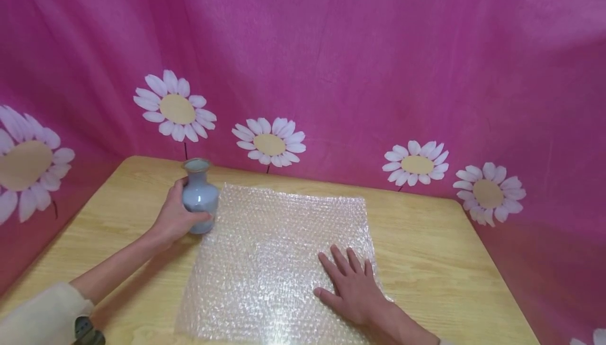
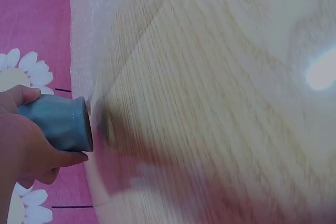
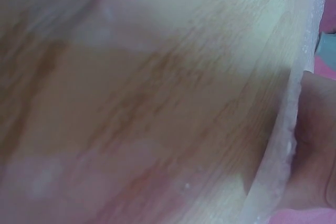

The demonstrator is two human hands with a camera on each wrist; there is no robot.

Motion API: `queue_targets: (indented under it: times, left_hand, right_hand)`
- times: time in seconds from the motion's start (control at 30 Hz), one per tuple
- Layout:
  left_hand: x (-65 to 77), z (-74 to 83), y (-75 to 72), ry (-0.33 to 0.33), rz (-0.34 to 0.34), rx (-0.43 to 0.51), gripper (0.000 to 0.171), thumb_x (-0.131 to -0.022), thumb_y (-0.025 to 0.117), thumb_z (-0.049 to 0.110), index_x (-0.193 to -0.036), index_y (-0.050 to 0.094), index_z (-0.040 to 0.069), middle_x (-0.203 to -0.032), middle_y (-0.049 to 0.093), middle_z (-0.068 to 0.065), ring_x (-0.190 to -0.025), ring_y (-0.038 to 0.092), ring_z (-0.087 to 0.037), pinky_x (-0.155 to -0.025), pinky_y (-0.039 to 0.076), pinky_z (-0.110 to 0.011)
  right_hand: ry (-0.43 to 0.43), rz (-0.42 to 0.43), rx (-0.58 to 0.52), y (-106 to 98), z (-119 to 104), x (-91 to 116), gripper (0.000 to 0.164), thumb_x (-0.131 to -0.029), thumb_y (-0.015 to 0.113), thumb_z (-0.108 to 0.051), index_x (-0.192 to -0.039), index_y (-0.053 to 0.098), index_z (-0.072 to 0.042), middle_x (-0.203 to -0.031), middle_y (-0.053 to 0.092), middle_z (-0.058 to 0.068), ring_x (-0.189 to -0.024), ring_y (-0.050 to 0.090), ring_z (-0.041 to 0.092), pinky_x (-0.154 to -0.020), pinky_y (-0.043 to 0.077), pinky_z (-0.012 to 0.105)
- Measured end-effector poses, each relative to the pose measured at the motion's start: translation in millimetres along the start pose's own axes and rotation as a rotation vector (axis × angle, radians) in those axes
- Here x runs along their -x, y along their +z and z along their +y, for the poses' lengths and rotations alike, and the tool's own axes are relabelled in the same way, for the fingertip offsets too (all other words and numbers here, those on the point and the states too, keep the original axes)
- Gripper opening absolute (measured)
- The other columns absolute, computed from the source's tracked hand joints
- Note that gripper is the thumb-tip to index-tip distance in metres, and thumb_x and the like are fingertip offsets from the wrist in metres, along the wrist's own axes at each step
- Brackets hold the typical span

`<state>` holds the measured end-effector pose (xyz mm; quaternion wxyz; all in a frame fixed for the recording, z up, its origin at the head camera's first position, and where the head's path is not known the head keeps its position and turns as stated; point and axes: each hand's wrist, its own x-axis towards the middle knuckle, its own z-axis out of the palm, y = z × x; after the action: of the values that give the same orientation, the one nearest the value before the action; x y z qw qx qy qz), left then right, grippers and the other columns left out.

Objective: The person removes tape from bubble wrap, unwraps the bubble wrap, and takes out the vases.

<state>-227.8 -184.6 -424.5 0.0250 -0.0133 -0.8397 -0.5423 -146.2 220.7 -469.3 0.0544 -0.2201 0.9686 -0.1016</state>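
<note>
A glossy pale-blue vase (image 1: 201,198) with a narrow neck and flared brown-edged rim stands upright by the left edge of a bubble wrap sheet (image 1: 279,240). My left hand (image 1: 177,211) grips it from the left, thumb across the front of its body. In the left wrist view the same hand (image 2: 26,140) curls round the vase (image 2: 60,123), its base close to the table. My right hand (image 1: 352,290) rests on the right part of the sheet with its fingers spread. The right wrist view has that hand (image 3: 315,145) at its right side, beside the sheet's edge.
Both lie on a light wooden table (image 1: 435,261). A pink curtain (image 1: 331,71) printed with white daisies hangs behind the table and along its two sides. The bubble wrap covers the middle of the table near its front.
</note>
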Motion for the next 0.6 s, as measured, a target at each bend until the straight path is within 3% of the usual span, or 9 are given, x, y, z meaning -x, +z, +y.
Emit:
queue_targets:
  times: [0.37,0.6]
  left_hand:
    - [-7.5,-10.1,-6.7,0.029,0.055,-0.038,0.102,-0.078,0.079,0.003,-0.153,0.011,-0.008,-0.144,0.028,-0.034,-0.128,0.035,-0.05,-0.106,0.032,-0.065]
    - [-10.1,-16.5,-9.9,0.008,0.065,-0.061,0.102,-0.08,0.079,0.004,-0.153,0.009,-0.006,-0.146,0.025,-0.034,-0.132,0.032,-0.052,-0.106,0.03,-0.068]
  right_hand:
    - [0.002,0.013,-0.023,1.5,0.7,-0.2,0.075,-0.097,0.041,-0.067,-0.157,0.034,-0.022,-0.162,0.023,0.013,-0.144,0.018,0.05,-0.105,0.013,0.078]
    - [-0.005,0.016,-0.019,0.3,-0.3,2.4,0.074,-0.097,0.041,-0.066,-0.156,0.035,-0.021,-0.162,0.024,0.014,-0.144,0.019,0.051,-0.105,0.015,0.079]
